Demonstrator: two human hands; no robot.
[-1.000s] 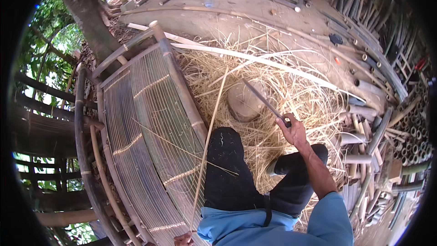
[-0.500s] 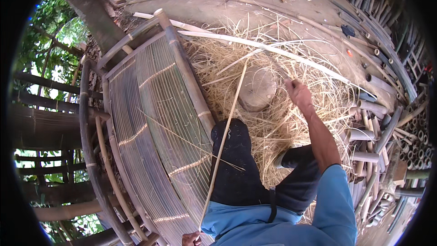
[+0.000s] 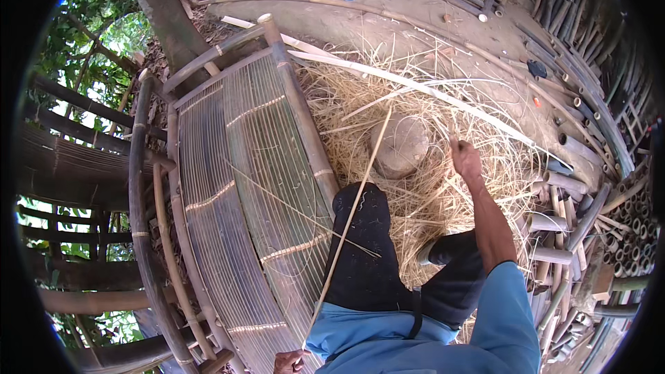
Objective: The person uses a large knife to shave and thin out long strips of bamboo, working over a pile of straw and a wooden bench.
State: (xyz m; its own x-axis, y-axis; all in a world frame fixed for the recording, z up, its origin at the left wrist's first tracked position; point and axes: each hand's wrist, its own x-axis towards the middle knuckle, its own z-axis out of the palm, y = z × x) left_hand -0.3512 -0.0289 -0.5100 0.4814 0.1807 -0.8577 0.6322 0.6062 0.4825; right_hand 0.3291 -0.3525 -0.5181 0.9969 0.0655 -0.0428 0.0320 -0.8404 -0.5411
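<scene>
Head view: I note the left hand (image 3: 289, 361) pinching the strip (image 3: 348, 224), which runs forward from it; the right hand (image 3: 467, 159) clenches a blurred knife (image 3: 460, 144). A slackened pinch could let the strip slip.

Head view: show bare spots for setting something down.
Free: bamboo bench's far end, beside its thick pole; wooden block's top, ringed by shavings; dirt ground between shavings and long bamboo pole. Crowded: right edge, stacked bamboo tubes.

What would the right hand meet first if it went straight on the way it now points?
Probably the loose pale shavings beyond the right hand, though its height above them is hard to judge.
</scene>
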